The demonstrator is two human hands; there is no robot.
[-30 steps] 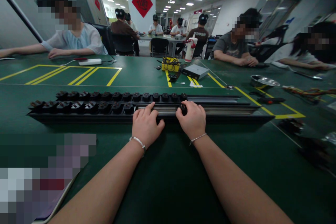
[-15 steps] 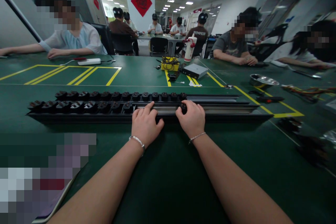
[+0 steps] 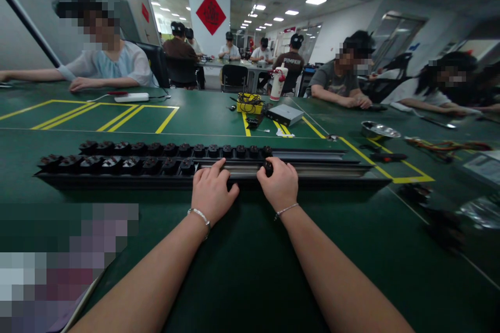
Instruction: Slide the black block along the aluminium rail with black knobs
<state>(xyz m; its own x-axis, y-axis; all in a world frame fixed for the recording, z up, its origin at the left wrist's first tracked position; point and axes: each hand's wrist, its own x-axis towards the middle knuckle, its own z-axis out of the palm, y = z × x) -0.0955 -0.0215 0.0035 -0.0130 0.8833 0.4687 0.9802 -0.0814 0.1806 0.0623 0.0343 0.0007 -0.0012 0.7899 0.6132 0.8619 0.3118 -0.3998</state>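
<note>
Resting on the long black rail (image 3: pixel 332 169), the left hand (image 3: pixel 211 192) has its fingers loosely spread and holds nothing. The right hand (image 3: pixel 278 184) closes its fingers around a small black part (image 3: pixel 267 167) in the rail's near channel, apart from the row of black parts (image 3: pixel 117 164). The rail lies across the green worktop (image 3: pixel 250 270).
</note>
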